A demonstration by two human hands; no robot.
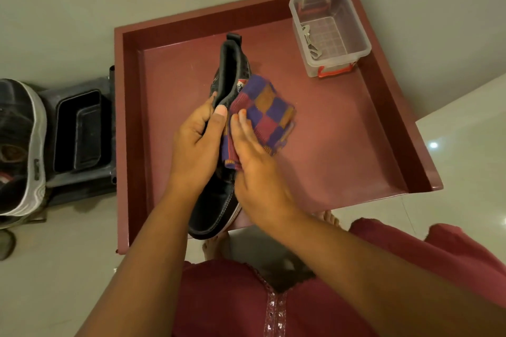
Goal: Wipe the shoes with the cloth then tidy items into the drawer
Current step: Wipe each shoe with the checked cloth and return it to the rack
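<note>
Black leather shoe (227, 76), one, held at centre frame above one dark red drawer (315, 123) pulled open over a pale tiled floor (54, 8). Stitched toe near the lower middle, padded collar and heel loop toward the top; pale sole edge just visible at the toe. One checked cloth (267, 112), woven in purple, maroon and orange squares, folded and pressed to the right side of the shoe.

Two hands, both bare. Left hand (194, 142) curled round the shoe at the collar, thumb lying on the opening's edge, fingers wrapped behind. Right hand (254, 161) flat on the cloth with fingers straight and close together, pushing it against the shoe's side; cloth sticking out past the fingertips to the right and below the palm.

One clear plastic box (330, 31) in the drawer's upper right corner, rectangular, ribbed base, red clip handle on its near end, lid off, a small metal item inside, too small to tell. Well apart from the hands.

One second shoe (23, 150), dark with a grey-white sole, at the left edge, beside one black plastic stand (79, 134) with a rectangular recess. Maroon garment along the bottom.
</note>
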